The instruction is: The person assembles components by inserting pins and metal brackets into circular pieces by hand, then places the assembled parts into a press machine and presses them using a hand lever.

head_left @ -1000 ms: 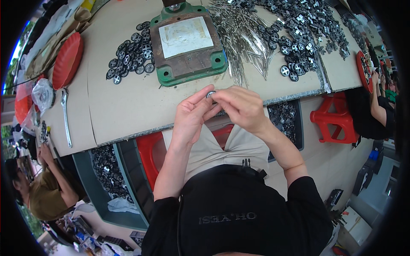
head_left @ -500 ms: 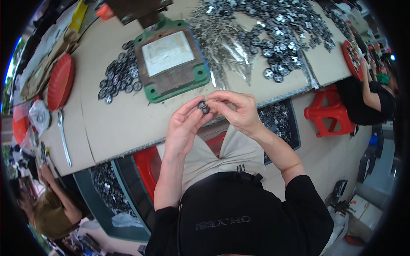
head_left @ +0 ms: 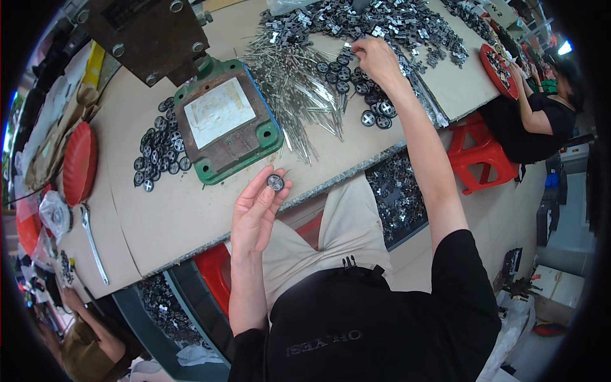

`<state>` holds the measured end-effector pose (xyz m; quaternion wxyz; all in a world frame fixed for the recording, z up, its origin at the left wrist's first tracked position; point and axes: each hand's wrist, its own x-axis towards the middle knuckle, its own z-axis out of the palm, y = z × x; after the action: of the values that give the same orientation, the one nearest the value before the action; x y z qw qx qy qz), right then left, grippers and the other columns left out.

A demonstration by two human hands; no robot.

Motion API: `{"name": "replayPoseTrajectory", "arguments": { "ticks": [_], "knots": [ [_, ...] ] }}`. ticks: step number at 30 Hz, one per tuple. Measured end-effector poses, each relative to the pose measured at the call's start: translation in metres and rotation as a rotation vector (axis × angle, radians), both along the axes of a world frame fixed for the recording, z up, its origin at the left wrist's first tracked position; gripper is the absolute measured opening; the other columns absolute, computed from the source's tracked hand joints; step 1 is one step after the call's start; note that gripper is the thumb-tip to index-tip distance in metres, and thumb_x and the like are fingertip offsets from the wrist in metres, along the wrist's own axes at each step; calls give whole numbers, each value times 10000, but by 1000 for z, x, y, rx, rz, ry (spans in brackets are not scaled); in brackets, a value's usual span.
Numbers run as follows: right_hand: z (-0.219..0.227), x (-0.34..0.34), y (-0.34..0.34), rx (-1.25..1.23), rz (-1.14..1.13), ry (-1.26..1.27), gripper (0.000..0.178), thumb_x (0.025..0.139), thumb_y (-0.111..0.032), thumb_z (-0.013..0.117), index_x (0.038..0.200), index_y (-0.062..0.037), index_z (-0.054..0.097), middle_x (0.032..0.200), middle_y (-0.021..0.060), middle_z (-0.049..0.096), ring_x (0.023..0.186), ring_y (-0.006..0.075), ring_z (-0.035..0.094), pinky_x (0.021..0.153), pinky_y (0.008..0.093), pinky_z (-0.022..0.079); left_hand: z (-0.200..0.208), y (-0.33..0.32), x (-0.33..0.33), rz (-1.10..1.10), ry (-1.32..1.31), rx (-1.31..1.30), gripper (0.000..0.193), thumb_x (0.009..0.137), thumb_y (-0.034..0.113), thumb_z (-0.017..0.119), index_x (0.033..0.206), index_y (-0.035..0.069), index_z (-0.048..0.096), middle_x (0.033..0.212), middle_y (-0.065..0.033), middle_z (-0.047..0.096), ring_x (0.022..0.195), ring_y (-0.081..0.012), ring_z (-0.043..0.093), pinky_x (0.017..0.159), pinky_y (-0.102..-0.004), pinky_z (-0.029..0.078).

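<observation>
My left hand (head_left: 254, 213), just off the table's front edge, pinches a small black toy wheel (head_left: 275, 183) with silver spokes between thumb and fingers. At the far right of centre, my right hand (head_left: 380, 62) reaches down to the edge of a heap of small black-and-silver parts (head_left: 420, 38). Its fingers are bent together at the heap; what they grip, if anything, is too small to make out. Loose spoked wheels (head_left: 344, 73) lie beside and below that hand. Left of them spreads a pile of thin metal pins (head_left: 299, 95).
A press with a green base (head_left: 226, 167) and white pad stands left of centre, with more wheels (head_left: 156, 149) beside it. Further left are a red dish (head_left: 81, 162) and a wrench (head_left: 94, 245). Parts bins (head_left: 398, 197) sit below the table edge. Co-workers sit at both sides.
My right hand has left the left hand and reached far right to the heap. My left hand has moved slightly left and down, turning the wheel's spoked face up.
</observation>
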<state>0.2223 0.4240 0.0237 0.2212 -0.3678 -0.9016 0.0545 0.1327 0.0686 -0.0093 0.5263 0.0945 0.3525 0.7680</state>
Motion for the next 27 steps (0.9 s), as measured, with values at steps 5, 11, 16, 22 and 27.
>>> {"name": "replayPoseTrajectory", "arguments": {
  "ticks": [5,11,16,22,27],
  "knots": [
    [-6,-19,34,212,208,-349,336,707,-24,627,1033,-104,626,1196,56,532,1172,238,397,952,387,308,0,2,-1,-12,2,-5,373,879,24,500,1244,-21,439,1195,-198,506,1028,-259,561,889,-303,481],
    [6,-21,50,283,319,-449,303,629,-158,722,926,-132,669,985,19,581,1063,208,444,887,395,312,0,3,-1,-12,20,-3,366,878,28,502,1238,-16,450,1182,-192,518,1020,-256,566,886,-303,482],
    [16,-16,47,364,493,-60,210,703,-209,693,862,-77,655,820,45,592,858,207,537,761,322,404,1,4,0,-3,30,-17,356,879,32,503,1229,-17,458,1171,-187,526,1011,-254,570,879,-301,486],
    [28,6,-56,-948,278,525,291,858,-284,597,988,-25,610,772,-43,559,591,24,437,497,168,335,2,4,2,8,8,-26,336,880,31,505,1209,-23,471,1131,-162,555,989,-242,580,870,-308,484],
    [8,24,-132,-1486,292,795,237,868,-165,579,1034,4,597,870,12,590,712,58,507,577,206,434,7,12,11,4,-14,-30,351,881,36,501,1221,-34,451,1153,-196,531,992,-255,579,871,-299,493]
  ]
}}
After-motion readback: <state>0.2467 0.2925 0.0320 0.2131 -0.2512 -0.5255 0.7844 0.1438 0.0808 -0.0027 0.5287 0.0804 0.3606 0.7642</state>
